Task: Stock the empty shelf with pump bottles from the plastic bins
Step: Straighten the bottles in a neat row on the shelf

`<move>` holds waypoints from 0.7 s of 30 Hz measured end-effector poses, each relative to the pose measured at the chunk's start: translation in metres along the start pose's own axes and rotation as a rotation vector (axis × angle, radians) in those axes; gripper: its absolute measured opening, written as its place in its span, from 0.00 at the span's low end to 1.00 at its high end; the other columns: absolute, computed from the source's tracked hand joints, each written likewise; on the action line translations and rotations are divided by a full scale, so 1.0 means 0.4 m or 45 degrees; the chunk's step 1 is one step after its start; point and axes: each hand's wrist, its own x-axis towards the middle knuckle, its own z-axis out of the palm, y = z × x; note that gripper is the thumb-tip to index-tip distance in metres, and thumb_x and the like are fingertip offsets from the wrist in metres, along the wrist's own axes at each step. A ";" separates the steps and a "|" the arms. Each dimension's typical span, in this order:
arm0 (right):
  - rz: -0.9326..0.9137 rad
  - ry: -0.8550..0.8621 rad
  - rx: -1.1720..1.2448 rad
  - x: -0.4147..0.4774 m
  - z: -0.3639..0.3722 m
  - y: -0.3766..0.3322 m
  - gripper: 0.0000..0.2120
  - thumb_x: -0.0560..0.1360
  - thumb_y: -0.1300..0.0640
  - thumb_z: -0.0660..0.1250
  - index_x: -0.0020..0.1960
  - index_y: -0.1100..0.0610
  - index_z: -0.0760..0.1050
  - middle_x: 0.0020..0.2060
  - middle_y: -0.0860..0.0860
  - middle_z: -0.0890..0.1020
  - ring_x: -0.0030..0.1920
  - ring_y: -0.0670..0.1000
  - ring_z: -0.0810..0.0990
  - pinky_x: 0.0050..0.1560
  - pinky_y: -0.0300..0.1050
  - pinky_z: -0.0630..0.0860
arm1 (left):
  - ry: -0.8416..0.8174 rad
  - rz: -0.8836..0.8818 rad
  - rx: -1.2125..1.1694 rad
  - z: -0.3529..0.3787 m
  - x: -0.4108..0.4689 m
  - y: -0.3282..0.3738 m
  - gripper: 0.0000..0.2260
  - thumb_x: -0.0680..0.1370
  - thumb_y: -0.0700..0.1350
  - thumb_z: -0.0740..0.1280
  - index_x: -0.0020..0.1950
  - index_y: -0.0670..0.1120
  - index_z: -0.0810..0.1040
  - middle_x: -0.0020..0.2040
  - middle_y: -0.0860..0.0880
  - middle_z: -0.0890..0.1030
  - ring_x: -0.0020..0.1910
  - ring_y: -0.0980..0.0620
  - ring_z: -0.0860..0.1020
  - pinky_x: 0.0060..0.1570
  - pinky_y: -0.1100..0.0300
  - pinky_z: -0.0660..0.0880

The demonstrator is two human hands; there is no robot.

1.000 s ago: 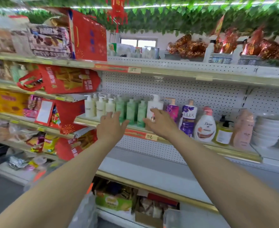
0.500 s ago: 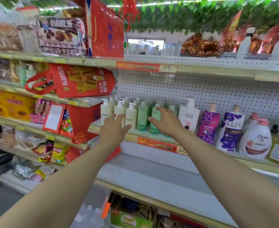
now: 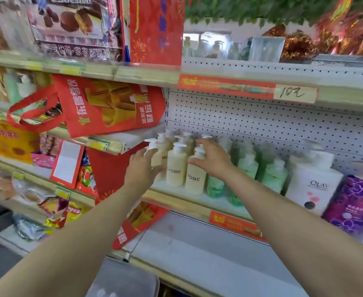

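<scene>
Probably partway: aligning cream pump bottles point(image 3: 176, 170) left of the green bottles point(image 3: 248, 168) with spread, empty left hand point(image 3: 142, 170) and right hand point(image 3: 214, 161), shelf point(image 3: 197, 247) below unfilled.

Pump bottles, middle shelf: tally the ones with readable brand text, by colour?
cream YOME bottles: 2
white OLAY bottle: 1
Total: 3
Labels on the green bottles are too blurred to read.

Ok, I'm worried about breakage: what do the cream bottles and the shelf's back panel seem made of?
Cream bottles: probably plastic, going by the matte, opaque, soft-edged moulded look. Back panel: likely white painted metal, as it is punched with regular rows of holes.
</scene>
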 end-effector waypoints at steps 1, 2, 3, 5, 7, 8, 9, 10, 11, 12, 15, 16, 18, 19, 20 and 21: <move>0.001 0.013 0.008 0.023 0.022 -0.006 0.33 0.72 0.42 0.74 0.73 0.49 0.68 0.70 0.52 0.72 0.72 0.54 0.67 0.66 0.48 0.67 | 0.000 0.024 -0.013 0.004 0.027 -0.020 0.29 0.77 0.55 0.69 0.75 0.50 0.67 0.74 0.42 0.68 0.72 0.39 0.64 0.68 0.45 0.65; 0.000 0.023 0.011 0.035 0.032 -0.010 0.33 0.72 0.42 0.74 0.73 0.49 0.68 0.70 0.51 0.73 0.72 0.55 0.67 0.66 0.48 0.67 | 0.008 0.039 -0.045 0.005 0.045 -0.028 0.28 0.77 0.55 0.70 0.75 0.49 0.68 0.74 0.42 0.68 0.72 0.39 0.64 0.68 0.45 0.65; 0.007 0.032 0.014 0.046 0.041 -0.015 0.34 0.72 0.41 0.74 0.74 0.49 0.67 0.71 0.51 0.72 0.72 0.55 0.67 0.67 0.49 0.67 | 0.020 0.061 -0.082 0.006 0.065 -0.037 0.28 0.77 0.54 0.70 0.75 0.48 0.68 0.74 0.42 0.67 0.71 0.38 0.65 0.67 0.45 0.65; 0.052 0.043 0.010 0.072 0.062 -0.032 0.36 0.72 0.42 0.74 0.75 0.48 0.65 0.73 0.52 0.70 0.74 0.55 0.64 0.70 0.51 0.65 | 0.001 0.098 -0.171 0.008 0.109 -0.065 0.29 0.76 0.53 0.71 0.75 0.48 0.69 0.74 0.42 0.66 0.71 0.38 0.65 0.67 0.46 0.65; 0.084 0.020 -0.036 0.096 0.082 -0.050 0.38 0.72 0.41 0.74 0.77 0.48 0.63 0.75 0.51 0.68 0.75 0.55 0.63 0.72 0.51 0.63 | -0.035 0.144 -0.258 0.025 0.140 -0.102 0.29 0.75 0.52 0.73 0.74 0.49 0.71 0.74 0.41 0.66 0.71 0.38 0.65 0.68 0.46 0.65; 0.098 0.000 -0.057 0.111 0.093 -0.057 0.38 0.72 0.41 0.74 0.77 0.48 0.63 0.75 0.51 0.68 0.75 0.55 0.64 0.72 0.51 0.64 | -0.056 0.183 -0.298 0.038 0.154 -0.125 0.29 0.73 0.52 0.74 0.73 0.49 0.72 0.74 0.39 0.66 0.72 0.38 0.66 0.68 0.45 0.65; 0.114 -0.029 -0.073 0.123 0.103 -0.063 0.39 0.71 0.40 0.74 0.77 0.48 0.63 0.75 0.51 0.68 0.74 0.55 0.65 0.72 0.52 0.65 | -0.085 0.223 -0.332 0.051 0.165 -0.146 0.29 0.72 0.53 0.75 0.72 0.49 0.73 0.74 0.37 0.66 0.73 0.37 0.65 0.69 0.45 0.65; 0.125 -0.061 -0.094 0.132 0.114 -0.071 0.39 0.71 0.40 0.74 0.77 0.47 0.62 0.75 0.51 0.68 0.74 0.56 0.67 0.72 0.52 0.66 | -0.112 0.258 -0.371 0.066 0.177 -0.167 0.29 0.72 0.53 0.74 0.72 0.50 0.73 0.73 0.36 0.67 0.74 0.38 0.64 0.70 0.45 0.65; 0.134 -0.091 -0.136 0.142 0.126 -0.078 0.39 0.71 0.40 0.74 0.77 0.47 0.62 0.75 0.51 0.68 0.73 0.56 0.68 0.71 0.52 0.66 | -0.142 0.282 -0.405 0.074 0.183 -0.182 0.28 0.73 0.52 0.75 0.72 0.51 0.73 0.74 0.36 0.66 0.75 0.39 0.63 0.71 0.46 0.65; 0.138 -0.110 -0.203 0.152 0.137 -0.086 0.39 0.72 0.39 0.73 0.78 0.47 0.61 0.75 0.51 0.68 0.73 0.56 0.68 0.72 0.51 0.66 | -0.173 0.296 -0.439 0.081 0.188 -0.194 0.27 0.73 0.50 0.75 0.72 0.51 0.73 0.75 0.37 0.65 0.77 0.41 0.61 0.71 0.48 0.64; 0.174 -0.117 -0.387 0.172 0.157 -0.114 0.40 0.72 0.39 0.73 0.78 0.47 0.61 0.74 0.52 0.70 0.73 0.59 0.67 0.71 0.50 0.63 | -0.220 0.329 -0.505 0.100 0.192 -0.223 0.24 0.76 0.47 0.73 0.71 0.54 0.74 0.78 0.40 0.61 0.77 0.46 0.60 0.70 0.48 0.67; 0.200 -0.119 -0.392 0.177 0.161 -0.119 0.40 0.71 0.39 0.74 0.77 0.47 0.61 0.73 0.52 0.71 0.72 0.59 0.67 0.70 0.50 0.64 | -0.214 0.340 -0.531 0.107 0.193 -0.230 0.23 0.76 0.47 0.73 0.71 0.55 0.74 0.78 0.40 0.61 0.76 0.45 0.62 0.69 0.48 0.68; 0.244 -0.109 -0.396 0.190 0.174 -0.121 0.40 0.69 0.41 0.76 0.74 0.48 0.62 0.69 0.54 0.74 0.68 0.59 0.71 0.62 0.49 0.69 | -0.165 0.356 -0.536 0.116 0.196 -0.237 0.21 0.77 0.44 0.72 0.69 0.54 0.76 0.76 0.41 0.63 0.73 0.44 0.66 0.68 0.53 0.67; 0.259 -0.094 -0.408 0.195 0.182 -0.119 0.39 0.68 0.41 0.77 0.73 0.48 0.63 0.67 0.54 0.75 0.65 0.59 0.73 0.57 0.48 0.70 | -0.133 0.353 -0.531 0.119 0.198 -0.237 0.20 0.77 0.42 0.71 0.68 0.54 0.77 0.75 0.42 0.64 0.72 0.44 0.67 0.67 0.55 0.66; 0.268 -0.078 -0.423 0.200 0.189 -0.117 0.39 0.67 0.41 0.78 0.71 0.49 0.63 0.65 0.54 0.77 0.62 0.59 0.75 0.52 0.47 0.69 | -0.104 0.351 -0.534 0.122 0.198 -0.237 0.19 0.77 0.41 0.71 0.67 0.54 0.78 0.73 0.42 0.66 0.70 0.44 0.68 0.66 0.56 0.66; 0.271 -0.059 -0.434 0.204 0.194 -0.118 0.38 0.67 0.42 0.78 0.69 0.49 0.64 0.62 0.54 0.78 0.60 0.58 0.76 0.49 0.46 0.68 | -0.083 0.353 -0.534 0.126 0.197 -0.236 0.19 0.77 0.40 0.71 0.66 0.54 0.78 0.72 0.43 0.67 0.69 0.44 0.69 0.66 0.54 0.67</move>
